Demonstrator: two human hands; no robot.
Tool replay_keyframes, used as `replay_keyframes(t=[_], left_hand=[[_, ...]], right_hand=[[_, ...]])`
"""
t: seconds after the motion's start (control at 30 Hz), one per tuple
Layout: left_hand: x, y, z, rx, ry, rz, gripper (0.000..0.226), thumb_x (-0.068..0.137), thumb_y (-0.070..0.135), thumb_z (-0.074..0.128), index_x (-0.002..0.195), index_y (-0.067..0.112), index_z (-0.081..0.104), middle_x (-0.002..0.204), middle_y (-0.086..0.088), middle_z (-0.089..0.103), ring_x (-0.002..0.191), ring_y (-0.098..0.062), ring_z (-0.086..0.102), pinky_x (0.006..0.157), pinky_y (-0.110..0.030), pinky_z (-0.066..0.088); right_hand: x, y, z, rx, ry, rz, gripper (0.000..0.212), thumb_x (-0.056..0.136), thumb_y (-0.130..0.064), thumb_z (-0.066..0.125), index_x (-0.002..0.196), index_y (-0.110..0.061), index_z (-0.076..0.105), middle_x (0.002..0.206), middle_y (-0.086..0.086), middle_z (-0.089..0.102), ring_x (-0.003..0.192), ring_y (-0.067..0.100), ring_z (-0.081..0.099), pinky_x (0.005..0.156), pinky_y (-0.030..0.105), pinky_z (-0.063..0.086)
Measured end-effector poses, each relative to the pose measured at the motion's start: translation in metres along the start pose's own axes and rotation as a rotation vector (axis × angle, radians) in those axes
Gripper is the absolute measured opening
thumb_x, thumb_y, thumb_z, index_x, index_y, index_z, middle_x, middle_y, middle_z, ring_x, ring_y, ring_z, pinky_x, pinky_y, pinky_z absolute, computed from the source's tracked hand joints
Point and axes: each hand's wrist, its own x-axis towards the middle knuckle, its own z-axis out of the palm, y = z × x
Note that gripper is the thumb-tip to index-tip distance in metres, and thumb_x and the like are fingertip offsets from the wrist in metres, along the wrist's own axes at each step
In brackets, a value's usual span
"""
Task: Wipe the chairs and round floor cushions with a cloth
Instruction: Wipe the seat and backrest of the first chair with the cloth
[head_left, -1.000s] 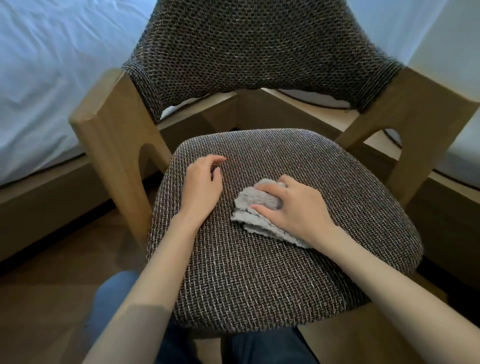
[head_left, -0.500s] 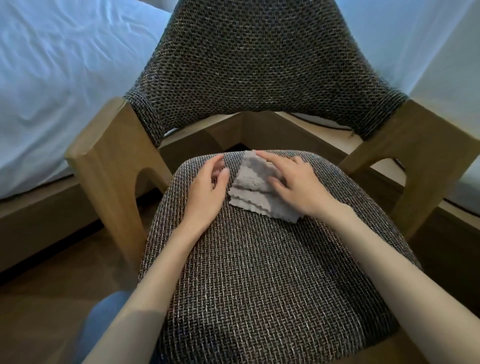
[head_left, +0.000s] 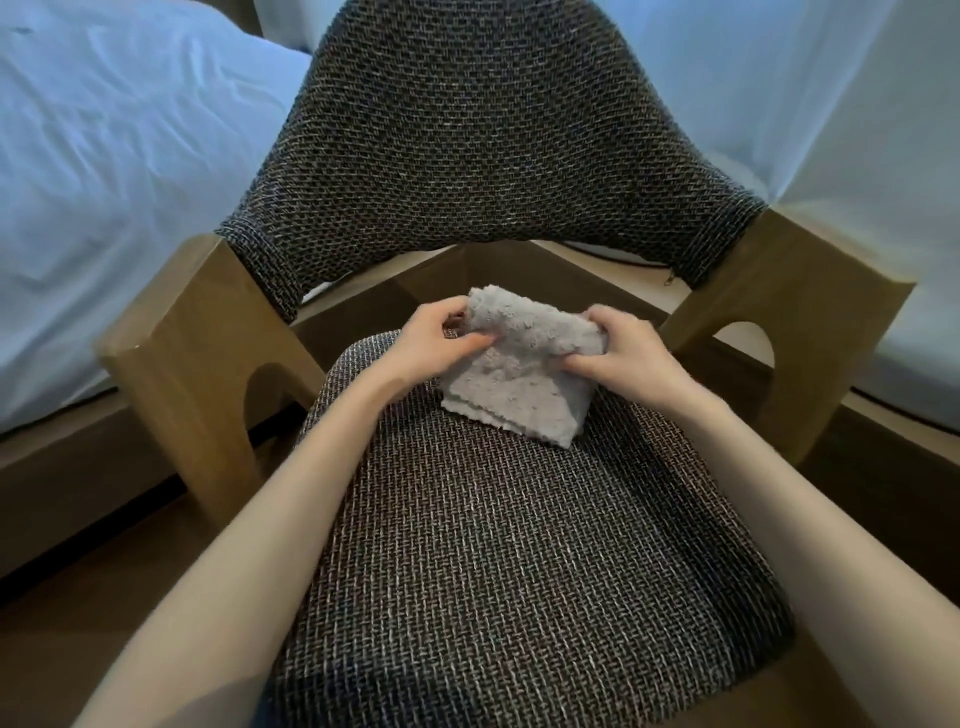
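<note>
View from the person's head, looking down at a low chair (head_left: 171, 374) with chunky wooden arms and dark woven upholstery. A fluffy grey cloth (head_left: 519, 395), folded over on itself, is held at the rear of the seat (head_left: 519, 571). Its lower edge touches the weave and its upper edge is lifted toward the backrest (head_left: 483, 145). The left hand (head_left: 441, 343) pinches the cloth's upper left corner between thumb and fingers, and the right hand (head_left: 618, 353) grasps the upper right side with curled fingers. Both bare forearms reach in from the bottom of the view. Pale blue bedding on a bed (head_left: 104, 182) lies behind the chair to the left. The step in hand looks like refolding or turning the cloth to get a fresh face before more wiping. To do it well, square the fold into a flat pad that fits under one palm, then press it down evenly and stroke along the weave, taking in the seat's rear edge and the backrest. No round floor cushions are in view, so that part of the task likely remains.
</note>
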Motion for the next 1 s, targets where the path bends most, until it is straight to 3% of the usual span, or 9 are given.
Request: replay_keyframes(t=[0.1,0.17,0.27,0.33,0.53,0.7,0.77,0.83,1.0], left_hand=[[0.01,0.02,-0.009,-0.014,0.168,0.102,0.025,0.084,0.003,0.067,0.101,0.02,0.064,0.094,0.011,0.066,0.084,0.013,0.059,0.075,-0.003,0.044],[0.013,0.031,-0.015,-0.065,0.238,0.15,0.034,0.082,-0.003,0.064,0.105,0.022,0.061,0.095,0.013,0.064,0.083,0.018,0.058,0.078,-0.003,0.043],[0.005,0.027,-0.021,0.049,0.231,0.11,0.038,0.086,0.003,0.064,0.12,0.018,0.06,0.107,0.013,0.062,0.099,0.006,0.057,0.091,-0.011,0.043],[-0.014,0.011,-0.02,0.129,0.121,0.044,0.039,0.088,0.017,0.066,0.125,0.023,0.056,0.108,0.02,0.059,0.098,0.012,0.054,0.089,-0.007,0.043],[-0.065,-0.022,-0.009,-0.026,-0.028,-0.009,0.019,0.087,0.026,0.066,0.105,0.026,0.059,0.099,0.014,0.066,0.088,0.006,0.063,0.077,-0.01,0.049],[-0.08,-0.027,-0.009,-0.042,-0.151,-0.021,0.012,0.087,0.028,0.064,0.098,0.033,0.063,0.091,0.024,0.069,0.089,0.007,0.065,0.07,-0.007,0.048],[-0.078,-0.029,-0.004,-0.012,-0.116,-0.048,0.012,0.089,0.032,0.062,0.099,0.028,0.065,0.092,0.018,0.071,0.09,0.0,0.067,0.072,-0.015,0.052],[-0.068,-0.029,0.002,0.11,-0.009,-0.066,0.019,0.09,0.037,0.061,0.099,0.021,0.066,0.093,0.009,0.07,0.087,-0.006,0.066,0.074,-0.026,0.053],[-0.046,-0.028,0.017,0.295,0.155,-0.151,0.036,0.088,0.048,0.061,0.089,0.013,0.066,0.081,0.002,0.068,0.071,-0.013,0.06,0.065,-0.032,0.047]], right_hand=[[0.011,-0.022,-0.012,0.125,0.296,-0.084,0.026,0.07,-0.012,0.073,0.091,-0.02,0.059,0.079,-0.016,0.058,0.078,0.008,0.055,0.061,0.008,0.038],[0.016,-0.033,-0.018,0.134,0.362,-0.183,0.03,0.069,-0.012,0.072,0.095,-0.022,0.06,0.084,-0.012,0.059,0.08,0.007,0.054,0.068,0.011,0.039],[0.01,-0.029,-0.015,0.055,0.264,-0.25,0.034,0.077,-0.014,0.072,0.108,-0.019,0.059,0.099,-0.008,0.06,0.091,0.006,0.054,0.079,0.02,0.042],[-0.002,-0.02,-0.006,0.077,0.104,-0.213,0.035,0.084,-0.024,0.071,0.116,-0.021,0.055,0.104,-0.01,0.059,0.095,0.005,0.055,0.082,0.019,0.043],[-0.043,-0.009,0.022,0.217,-0.169,-0.195,0.024,0.085,-0.039,0.066,0.104,-0.024,0.061,0.09,-0.015,0.064,0.08,-0.005,0.06,0.064,0.009,0.044],[-0.062,-0.007,0.033,0.233,-0.14,-0.139,0.019,0.085,-0.048,0.063,0.091,-0.03,0.065,0.08,-0.01,0.068,0.07,0.008,0.059,0.063,0.024,0.045],[-0.064,-0.005,0.04,0.165,-0.069,-0.115,0.016,0.088,-0.046,0.06,0.093,-0.03,0.062,0.076,0.001,0.067,0.063,0.017,0.057,0.059,0.033,0.045],[-0.059,-0.005,0.047,0.084,0.045,-0.104,0.015,0.09,-0.045,0.058,0.093,-0.03,0.058,0.071,-0.003,0.063,0.057,0.011,0.053,0.053,0.027,0.04],[-0.038,-0.015,0.053,-0.072,0.19,-0.041,0.016,0.092,-0.023,0.061,0.108,-0.019,0.06,0.102,-0.003,0.062,0.096,0.014,0.056,0.08,0.036,0.051]])
